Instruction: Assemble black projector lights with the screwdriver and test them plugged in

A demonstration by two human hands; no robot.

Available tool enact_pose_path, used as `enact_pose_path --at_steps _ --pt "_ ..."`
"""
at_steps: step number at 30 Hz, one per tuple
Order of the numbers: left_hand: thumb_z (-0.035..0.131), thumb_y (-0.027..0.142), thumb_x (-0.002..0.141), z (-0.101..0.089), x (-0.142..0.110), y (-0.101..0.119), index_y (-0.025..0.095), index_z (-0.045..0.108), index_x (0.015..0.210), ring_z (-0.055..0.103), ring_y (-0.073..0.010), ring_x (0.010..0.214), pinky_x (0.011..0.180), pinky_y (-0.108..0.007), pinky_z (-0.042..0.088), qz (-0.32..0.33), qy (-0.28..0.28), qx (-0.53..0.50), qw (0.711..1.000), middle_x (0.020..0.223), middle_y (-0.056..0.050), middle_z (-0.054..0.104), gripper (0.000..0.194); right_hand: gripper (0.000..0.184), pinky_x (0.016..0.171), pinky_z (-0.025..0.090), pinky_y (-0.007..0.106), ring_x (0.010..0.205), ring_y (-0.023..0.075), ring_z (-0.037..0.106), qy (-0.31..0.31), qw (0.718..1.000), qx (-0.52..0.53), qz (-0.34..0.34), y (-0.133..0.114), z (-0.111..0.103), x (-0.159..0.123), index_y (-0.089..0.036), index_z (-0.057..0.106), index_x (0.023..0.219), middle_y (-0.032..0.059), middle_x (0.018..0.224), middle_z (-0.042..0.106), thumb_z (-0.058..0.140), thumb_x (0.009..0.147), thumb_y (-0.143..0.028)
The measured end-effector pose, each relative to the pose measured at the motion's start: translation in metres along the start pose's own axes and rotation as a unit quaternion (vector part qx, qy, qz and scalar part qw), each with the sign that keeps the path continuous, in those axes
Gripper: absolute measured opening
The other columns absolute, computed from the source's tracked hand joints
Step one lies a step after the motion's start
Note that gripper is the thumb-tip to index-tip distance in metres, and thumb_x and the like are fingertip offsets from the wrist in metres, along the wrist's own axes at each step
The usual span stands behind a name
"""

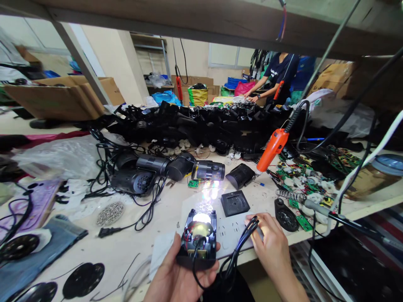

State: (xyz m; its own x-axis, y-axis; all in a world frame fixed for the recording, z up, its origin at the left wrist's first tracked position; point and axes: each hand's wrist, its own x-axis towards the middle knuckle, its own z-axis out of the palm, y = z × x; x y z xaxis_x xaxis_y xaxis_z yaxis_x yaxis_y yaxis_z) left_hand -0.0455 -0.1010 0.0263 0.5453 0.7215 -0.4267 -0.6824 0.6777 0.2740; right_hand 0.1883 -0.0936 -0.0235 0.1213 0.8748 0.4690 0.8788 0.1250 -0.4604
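My left hand (176,274) is wrapped round an opened black device housing (199,241), whose inside faces up and shows a bright light, red wires and a yellowish part. A black cable runs out of this housing and loops down to my right hand (272,247). My right hand is closed on the bundled black power cord (237,251) at the bench's front edge. Just beyond it lies a black rectangular plastic cover (235,203). A black part with a round grille (286,215) rests to the right of that hand.
An orange electric screwdriver (273,149) hangs at the right. Circuit boards (304,178) and a soldering iron (317,207) lie below it. Black cylindrical housings (135,180) with cords stand left, near a pile of screws (110,214). A person (277,75) works behind the black heap (189,121).
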Motion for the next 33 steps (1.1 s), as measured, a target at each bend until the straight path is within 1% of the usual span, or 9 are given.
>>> enact_pose_path --at_steps 4,9,16,21,25,27,29,31,33 --pt "0.065 0.042 0.083 0.0 0.0 0.0 0.007 0.064 0.107 0.072 -0.0257 0.08 0.075 -0.033 0.055 -0.001 0.004 -0.006 1.0 0.103 -0.021 0.073 0.041 0.02 0.079 0.049 0.038 0.085 0.0241 0.059 -0.003 1.0 0.001 0.001 0.0 0.0 0.0 -0.02 0.066 0.095 0.0075 0.091 0.065 0.046 0.093 -0.025" --pt "0.063 0.045 0.084 0.002 -0.001 0.0 0.008 0.064 0.107 0.072 -0.0257 0.08 0.074 -0.033 0.054 0.005 0.01 0.003 1.0 0.103 -0.022 0.073 0.043 0.02 0.081 0.048 0.039 0.086 0.0245 0.059 -0.002 1.0 0.014 0.001 0.0 0.0 0.0 -0.02 0.065 0.095 0.0081 0.091 0.065 0.046 0.093 -0.024" --pt "0.064 0.046 0.083 0.002 -0.002 0.0 0.009 0.065 0.106 0.072 -0.0254 0.082 0.076 -0.034 0.054 0.004 0.008 0.016 1.0 0.104 -0.02 0.073 0.044 0.02 0.08 0.048 0.038 0.087 0.0248 0.059 -0.004 1.0 0.014 0.001 0.001 0.001 0.0 -0.021 0.066 0.095 0.0077 0.092 0.065 0.047 0.093 -0.026" --pt "0.063 0.045 0.084 0.002 -0.002 0.001 0.006 0.064 0.107 0.071 -0.0256 0.081 0.076 -0.034 0.054 0.005 -0.003 0.014 1.0 0.103 -0.022 0.072 0.045 0.021 0.079 0.048 0.037 0.086 0.024 0.059 0.003 1.0 0.003 -0.004 0.004 0.002 -0.002 -0.02 0.067 0.095 0.0075 0.092 0.065 0.047 0.093 -0.025" --pt "0.062 0.046 0.085 0.003 -0.004 0.003 0.005 0.062 0.11 0.071 -0.0255 0.081 0.076 -0.033 0.054 0.021 0.008 0.018 1.0 0.102 -0.022 0.072 0.048 0.022 0.078 0.049 0.037 0.088 0.0244 0.06 0.005 1.0 -0.004 -0.026 0.009 0.003 -0.002 -0.02 0.067 0.097 0.0079 0.093 0.066 0.046 0.093 -0.027" --pt "0.062 0.043 0.086 0.005 -0.006 0.005 0.005 0.063 0.108 0.071 -0.025 0.081 0.076 -0.034 0.053 0.036 0.013 0.017 0.999 0.099 -0.02 0.073 0.044 0.023 0.078 0.05 0.038 0.088 0.0247 0.06 0.009 0.999 -0.006 -0.038 0.012 0.005 -0.003 -0.02 0.066 0.098 0.0084 0.094 0.066 0.046 0.093 -0.029" --pt "0.062 0.037 0.087 0.005 -0.009 0.007 0.007 0.064 0.107 0.07 -0.0257 0.085 0.077 -0.036 0.052 0.046 0.018 0.011 0.999 0.101 -0.018 0.073 0.036 0.025 0.079 0.05 0.039 0.088 0.0249 0.061 0.016 0.999 -0.011 -0.049 0.015 0.006 -0.003 -0.02 0.066 0.097 0.0091 0.094 0.066 0.044 0.094 -0.03" --pt "0.063 0.032 0.087 0.005 -0.012 0.011 0.01 0.066 0.107 0.069 -0.0277 0.09 0.076 -0.038 0.051 0.055 0.022 0.005 0.998 0.105 -0.016 0.072 0.031 0.027 0.079 0.051 0.04 0.09 0.0254 0.061 0.026 0.998 -0.021 -0.058 0.018 0.008 -0.004 -0.018 0.065 0.096 0.0102 0.095 0.066 0.042 0.095 -0.032" --pt "0.063 0.031 0.086 0.004 -0.015 0.013 0.011 0.066 0.108 0.067 -0.0302 0.094 0.075 -0.039 0.051 0.064 0.016 0.006 0.998 0.109 -0.016 0.071 0.03 0.031 0.078 0.051 0.04 0.09 0.026 0.061 0.037 0.997 -0.038 -0.064 0.019 0.01 -0.004 -0.017 0.065 0.095 0.0111 0.096 0.066 0.04 0.096 -0.035"
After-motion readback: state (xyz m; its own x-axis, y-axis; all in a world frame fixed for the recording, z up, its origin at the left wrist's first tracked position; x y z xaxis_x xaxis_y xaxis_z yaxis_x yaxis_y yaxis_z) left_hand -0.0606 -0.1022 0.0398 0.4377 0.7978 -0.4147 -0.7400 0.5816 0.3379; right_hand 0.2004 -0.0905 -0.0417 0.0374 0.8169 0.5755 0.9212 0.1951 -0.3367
